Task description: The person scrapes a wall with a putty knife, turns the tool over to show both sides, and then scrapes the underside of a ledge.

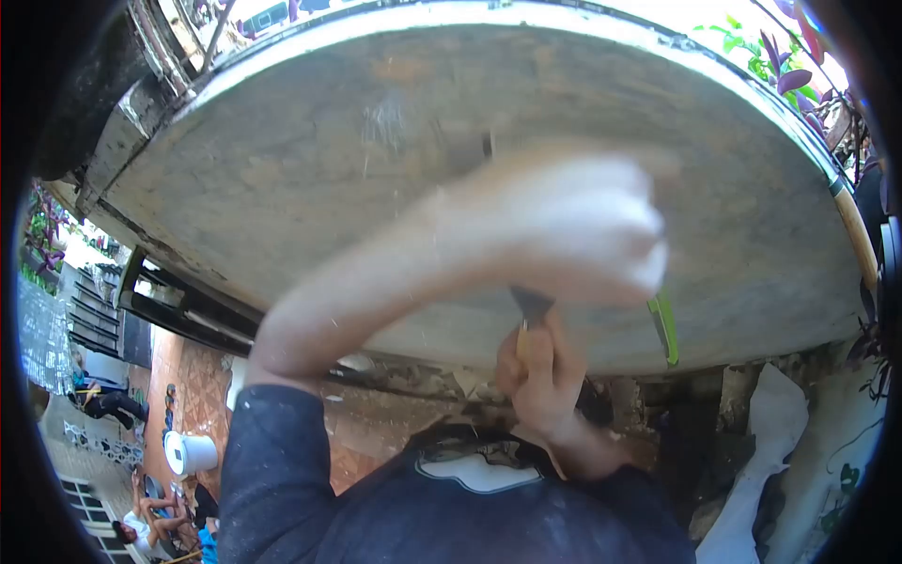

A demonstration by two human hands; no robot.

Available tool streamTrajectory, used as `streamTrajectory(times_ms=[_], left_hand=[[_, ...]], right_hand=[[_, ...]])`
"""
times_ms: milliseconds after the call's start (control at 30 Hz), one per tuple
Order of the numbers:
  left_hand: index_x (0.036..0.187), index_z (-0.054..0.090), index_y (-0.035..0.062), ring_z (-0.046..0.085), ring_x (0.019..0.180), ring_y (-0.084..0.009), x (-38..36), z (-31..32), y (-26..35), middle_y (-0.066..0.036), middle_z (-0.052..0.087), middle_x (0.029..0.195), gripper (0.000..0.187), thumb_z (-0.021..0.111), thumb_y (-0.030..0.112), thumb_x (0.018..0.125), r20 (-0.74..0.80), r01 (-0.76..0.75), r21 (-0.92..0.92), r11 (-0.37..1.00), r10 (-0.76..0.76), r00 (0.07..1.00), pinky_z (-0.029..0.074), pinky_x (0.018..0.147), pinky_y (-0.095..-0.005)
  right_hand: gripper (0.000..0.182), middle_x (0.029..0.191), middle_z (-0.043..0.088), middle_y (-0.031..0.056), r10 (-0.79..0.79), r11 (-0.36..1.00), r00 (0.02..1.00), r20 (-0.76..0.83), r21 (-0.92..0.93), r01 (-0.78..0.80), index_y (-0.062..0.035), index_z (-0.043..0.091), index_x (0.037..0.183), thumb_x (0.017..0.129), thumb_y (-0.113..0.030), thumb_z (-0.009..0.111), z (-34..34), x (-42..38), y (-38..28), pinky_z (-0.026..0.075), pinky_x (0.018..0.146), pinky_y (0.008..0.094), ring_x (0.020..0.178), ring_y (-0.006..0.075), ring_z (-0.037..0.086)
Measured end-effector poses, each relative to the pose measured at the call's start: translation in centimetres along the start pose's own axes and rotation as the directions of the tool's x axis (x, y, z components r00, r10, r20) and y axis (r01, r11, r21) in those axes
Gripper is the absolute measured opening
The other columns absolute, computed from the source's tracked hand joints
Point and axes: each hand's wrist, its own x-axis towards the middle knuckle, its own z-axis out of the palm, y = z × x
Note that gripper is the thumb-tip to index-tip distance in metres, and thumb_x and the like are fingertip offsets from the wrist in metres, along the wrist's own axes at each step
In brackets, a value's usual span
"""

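My right hand [545,371] is closed round the pale handle of a scraper [533,303], its dark metal blade pointing at the slab. Sweeping across the view from the left, my left hand [597,230] is above the slab and smeared by motion. It looks curled, but whether it holds anything is hidden. A bright green strip-like tool [663,329] shows just beyond its lower edge, seemingly lying on the slab. The broad grey slab [282,188] has worn brownish patches and pale scratch marks.
A wooden-handled tool [855,235] rests at the slab's right edge. Below left stands a white bucket [191,453] on the tiled floor. Another person [146,526] sits at the lower left. Plants [789,70] grow at the upper right. A pale torn sheet [766,451] hangs lower right.
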Motion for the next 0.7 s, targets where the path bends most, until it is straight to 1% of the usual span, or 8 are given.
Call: streamTrajectory(times_ms=[167, 233, 300, 333, 500, 567, 633, 700], left_hand=[[0.049, 0.054, 0.0037, 0.059, 0.058, -0.0216, 1.4, -0.8, 0.1, -0.008, 0.057, 0.054, 0.037, 0.064, 0.023, 0.079, 0.278, 0.258, -0.21, 0.943, -0.195, 0.941, 0.049, 0.049, -0.0386], [0.05, 0.056, 0.0027, 0.059, 0.059, -0.0238, 1.7, 0.0, -0.2, -0.009, 0.058, 0.056, 0.037, 0.063, 0.025, 0.079, 0.036, -0.259, 0.133, 0.957, 0.256, 0.966, 0.05, 0.052, -0.0383], [0.051, 0.056, 0.0025, 0.06, 0.063, -0.0251, 0.5, 1.4, 0.7, -0.01, 0.057, 0.056, 0.037, 0.061, 0.025, 0.08, 0.281, 0.299, -0.189, 0.935, -0.241, 0.929, 0.051, 0.056, -0.0379], [0.053, 0.058, 0.0015, 0.06, 0.064, -0.0273, 0.1, 1.4, 0.7, -0.011, 0.058, 0.058, 0.039, 0.059, 0.027, 0.083, -0.031, -0.045, -0.067, 0.997, 0.043, 0.999, 0.051, 0.058, -0.0376], [0.052, 0.057, 0.0019, 0.063, 0.07, -0.0264, 2.4, -1.1, -0.2, -0.012, 0.058, 0.057, 0.04, 0.059, 0.025, 0.085, 0.12, -0.214, 0.138, 0.967, 0.198, 0.973, 0.052, 0.06, -0.0355], [0.05, 0.055, 0.004, 0.064, 0.069, -0.0263, 0.3, 1.5, 0.5, -0.011, 0.056, 0.054, 0.037, 0.06, 0.02, 0.083, 0.246, 0.287, -0.191, 0.939, -0.237, 0.94, 0.052, 0.059, -0.0357], [0.049, 0.054, 0.0062, 0.063, 0.065, -0.0275, -0.3, 3.2, -0.1, -0.01, 0.055, 0.052, 0.035, 0.061, 0.017, 0.081, -0.113, -0.11, -0.025, 0.994, 0.107, 0.988, 0.052, 0.057, -0.0375], [0.049, 0.053, 0.0061, 0.061, 0.061, -0.0281, 1.5, 0.3, -0.4, -0.009, 0.054, 0.051, 0.034, 0.061, 0.017, 0.08, 0.302, -0.148, 0.087, 0.985, 0.115, 0.946, 0.053, 0.056, -0.0375]], right_hand=[[0.024, 0.062, 0.041, 0.0, -0.089, 0.993, 0.995, -0.042, 0.08, 0.092, -0.0001, 0.045, 0.101, 0.103, -0.023, 0.038, 0.4, 0.5, 0.4, 0.029, 0.039, 0.0197, 0.046, 0.0038, 0.035], [0.025, 0.063, 0.04, -0.0002, -0.051, 0.993, 0.998, -0.041, 0.106, 0.055, 0.0006, 0.045, 0.106, 0.103, -0.023, 0.039, -0.2, 0.1, 0.6, 0.029, 0.04, 0.0198, 0.047, 0.004, 0.035], [0.027, 0.063, 0.04, -0.0003, -0.06, 0.987, 0.998, -0.036, 0.149, 0.065, 0.0014, 0.044, 0.111, 0.103, -0.024, 0.039, -0.3, 0.3, 1.4, 0.029, 0.04, 0.02, 0.047, 0.0043, 0.034], [0.028, 0.063, 0.04, -0.0005, -0.05, 0.992, 0.998, -0.044, 0.113, 0.055, 0.0011, 0.044, 0.114, 0.103, -0.024, 0.039, -0.4, -0.1, 1.6, 0.029, 0.04, 0.0202, 0.047, 0.0042, 0.034], [0.03, 0.063, 0.039, -0.0009, 0.029, 0.989, 0.999, -0.037, 0.143, -0.023, 0.0003, 0.044, 0.12, 0.103, -0.025, 0.038, 0.0, -0.2, -0.4, 0.028, 0.04, 0.0203, 0.048, 0.0041, 0.033], [0.036, 0.063, 0.039, -0.0012, 0.044, 0.992, 0.998, -0.036, 0.116, -0.039, 0.0001, 0.042, 0.128, 0.103, -0.026, 0.037, -0.9, -0.9, 1.2, 0.028, 0.04, 0.0194, 0.047, 0.0041, 0.033], [0.038, 0.063, 0.039, -0.0014, 0.042, 0.994, 0.999, -0.032, 0.105, -0.039, 0.0, 0.041, 0.132, 0.103, -0.026, 0.037, -0.6, -0.3, 0.7, 0.028, 0.04, 0.0191, 0.046, 0.004, 0.033], [0.041, 0.063, 0.039, -0.0015, 0.069, 0.992, 0.997, -0.037, 0.106, -0.065, -0.0002, 0.039, 0.135, 0.103, -0.026, 0.036, 0.2, 0.0, -0.4, 0.029, 0.04, 0.0188, 0.046, 0.004, 0.033]])
